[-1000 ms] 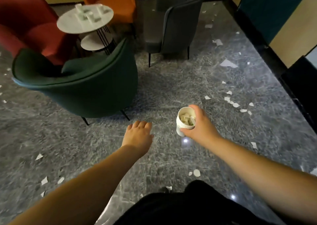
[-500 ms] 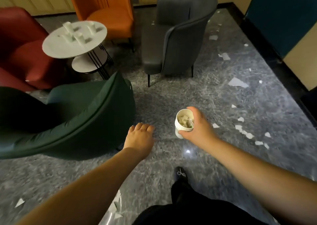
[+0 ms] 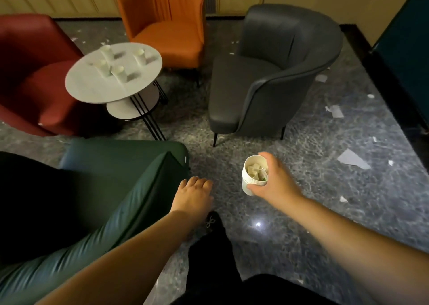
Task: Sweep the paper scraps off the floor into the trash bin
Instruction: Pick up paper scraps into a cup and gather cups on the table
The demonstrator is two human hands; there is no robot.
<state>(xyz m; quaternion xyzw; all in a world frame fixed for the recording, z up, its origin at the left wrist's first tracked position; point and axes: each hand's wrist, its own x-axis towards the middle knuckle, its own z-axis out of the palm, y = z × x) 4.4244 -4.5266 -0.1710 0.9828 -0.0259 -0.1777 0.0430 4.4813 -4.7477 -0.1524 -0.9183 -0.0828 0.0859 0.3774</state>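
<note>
Right fingers (image 3: 255,185) curl round cup (image 3: 251,179) stuffed with scraps; left fingers (image 3: 197,184) hang relaxed, holding nothing | view has swung from scrap-strewn floor toward chairs | scraps (image 3: 352,159) lie right of fingers; no bin visible, sweeping unfinished.

Head cam, fwd-down over floor (image 3: 348,211)

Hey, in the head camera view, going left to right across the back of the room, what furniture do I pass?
Dark red armchair → round white side table → orange upholstered chair → dark grey leather armchair.
</note>
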